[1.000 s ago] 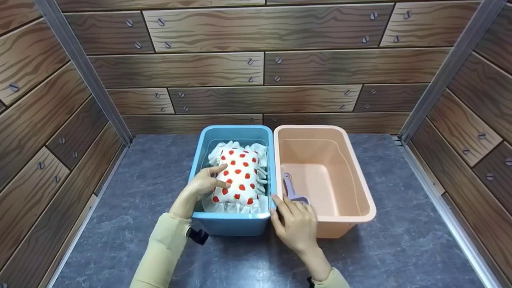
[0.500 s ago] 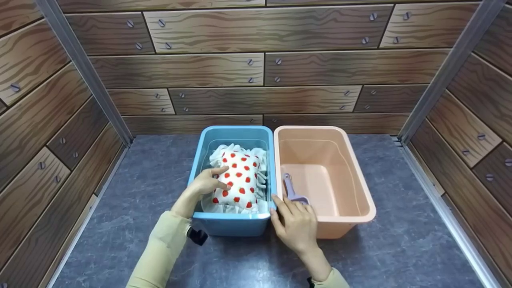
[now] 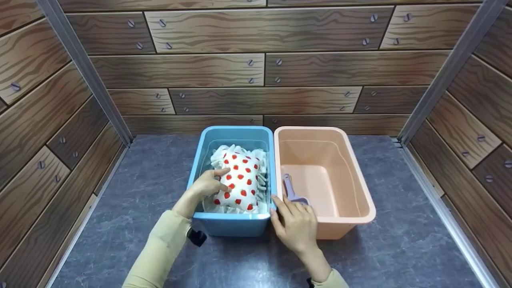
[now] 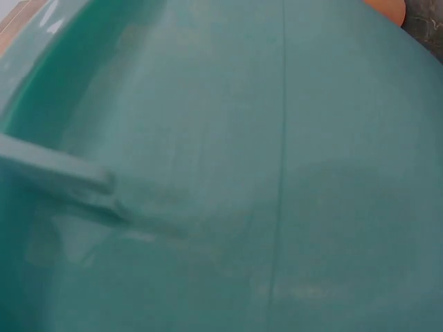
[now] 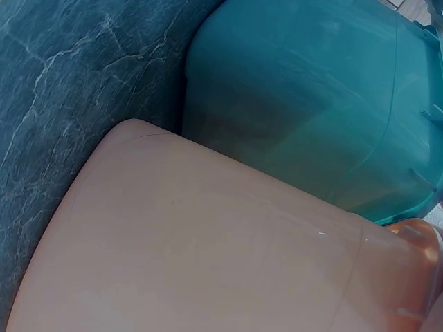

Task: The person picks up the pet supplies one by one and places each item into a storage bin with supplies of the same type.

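Note:
A white pillow [image 3: 240,180] with a strawberry print and ruffled edges lies in the blue tub [image 3: 232,216] in the head view. My left hand [image 3: 207,184] reaches over the tub's left side. Its forefinger and thumb touch the pillow's left part, spread apart; the other fingers are hidden. Across the near corner where both tubs meet, my right hand [image 3: 296,222] rests on the rims with fingers extended. Just beyond its fingertips, inside the peach tub [image 3: 340,219], is a small purple scoop [image 3: 291,189], its near end partly covered by that hand.
The tubs stand side by side on a dark marbled floor [image 3: 148,180]. Wood-patterned walls [image 3: 256,30] and metal edge strips enclose it at the back and sides. The left wrist view is filled by the blue tub's wall [image 4: 208,138]; the right wrist view shows both tubs' outer sides.
The pillow has settled slightly nearer and tilted a little under my left hand, which has shifted slightly right. My right hand, the scoop and both tubs stay in place.

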`<state>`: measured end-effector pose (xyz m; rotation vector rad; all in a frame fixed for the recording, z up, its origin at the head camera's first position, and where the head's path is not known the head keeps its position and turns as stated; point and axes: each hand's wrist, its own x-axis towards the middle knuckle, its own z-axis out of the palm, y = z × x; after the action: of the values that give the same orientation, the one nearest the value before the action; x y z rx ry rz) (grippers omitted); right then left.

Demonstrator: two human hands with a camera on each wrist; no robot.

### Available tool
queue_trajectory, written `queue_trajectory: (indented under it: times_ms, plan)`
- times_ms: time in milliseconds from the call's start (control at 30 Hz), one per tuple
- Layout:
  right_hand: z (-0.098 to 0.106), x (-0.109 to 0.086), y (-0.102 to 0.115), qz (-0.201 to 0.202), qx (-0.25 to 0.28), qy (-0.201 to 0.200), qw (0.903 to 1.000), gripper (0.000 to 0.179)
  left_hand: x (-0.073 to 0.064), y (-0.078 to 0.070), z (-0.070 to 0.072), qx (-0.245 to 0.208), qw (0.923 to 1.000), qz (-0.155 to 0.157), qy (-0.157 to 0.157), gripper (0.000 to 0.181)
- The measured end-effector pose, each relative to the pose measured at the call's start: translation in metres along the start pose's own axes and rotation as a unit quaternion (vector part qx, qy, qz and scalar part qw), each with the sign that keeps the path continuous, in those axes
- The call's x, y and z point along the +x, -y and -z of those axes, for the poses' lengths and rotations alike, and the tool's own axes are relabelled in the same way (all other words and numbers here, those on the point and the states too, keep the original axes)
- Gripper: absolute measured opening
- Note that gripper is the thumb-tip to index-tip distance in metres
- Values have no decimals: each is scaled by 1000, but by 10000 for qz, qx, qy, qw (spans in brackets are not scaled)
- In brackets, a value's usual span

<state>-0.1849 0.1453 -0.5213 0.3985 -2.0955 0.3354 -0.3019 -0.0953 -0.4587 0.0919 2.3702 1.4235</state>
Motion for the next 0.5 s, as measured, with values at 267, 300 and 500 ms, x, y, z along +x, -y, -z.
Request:
queue_trajectory:
  times_ms: [267, 300, 500]
  plan:
    - [0, 0, 0, 15, -19, -6, 10000, 42, -1, 0, -1, 185, 9996, -173, 135, 70]
    - [0, 1, 0, 18, -21, -5, 10000, 42, -1, 0, -1, 207, 9995, -197, 139, 69]
    - [0, 1, 0, 15, -28, 28, 10000, 43, 1, 2, 0, 501, 9985, -209, 47, 69]
